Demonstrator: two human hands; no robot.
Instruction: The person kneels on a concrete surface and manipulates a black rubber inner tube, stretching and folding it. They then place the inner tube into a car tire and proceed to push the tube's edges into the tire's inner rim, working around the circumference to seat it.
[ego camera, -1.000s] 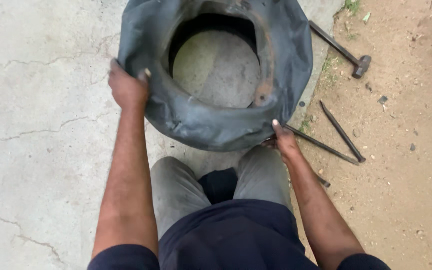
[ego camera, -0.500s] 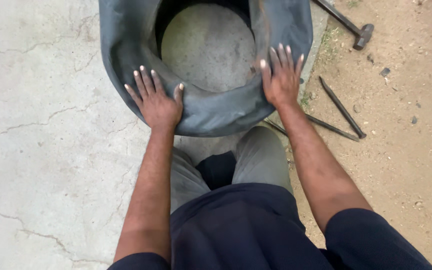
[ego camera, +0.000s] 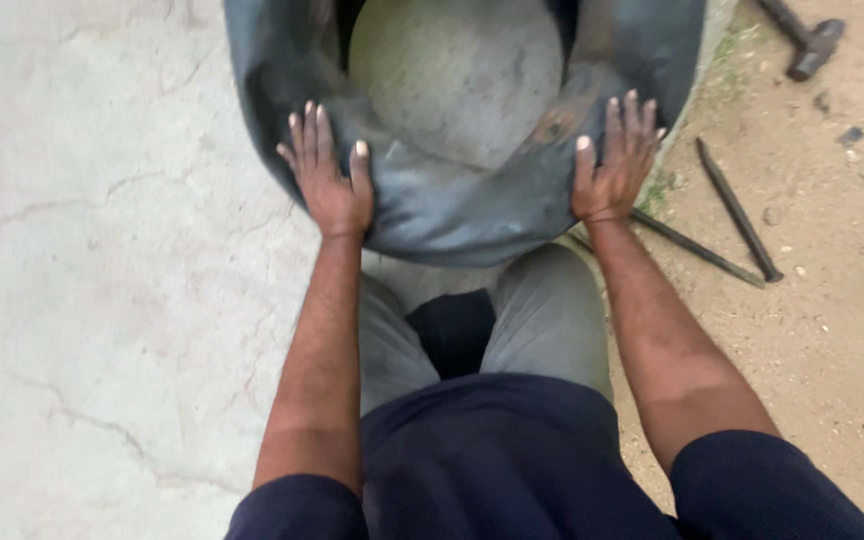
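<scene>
A large dark grey rubber inner tube (ego camera: 452,195) lies on the concrete in front of my knees, its ring open around a patch of bare floor. My left hand (ego camera: 327,175) lies flat on the tube's near left part, fingers spread. My right hand (ego camera: 614,160) presses flat on the near right part, fingers spread too. Neither hand grips anything. A rusty brown patch (ego camera: 557,125) shows on the tube next to my right hand.
Cracked concrete floor (ego camera: 102,280) spreads to the left. Sandy ground (ego camera: 832,330) lies on the right. Two dark metal bars (ego camera: 737,210) lie there beside my right forearm, and a hammer (ego camera: 802,40) lies at the top right corner.
My hands went from gripping the tube's outer edges to lying flat on top of its near part. The view has moved closer and the tube's near side looks pressed down.
</scene>
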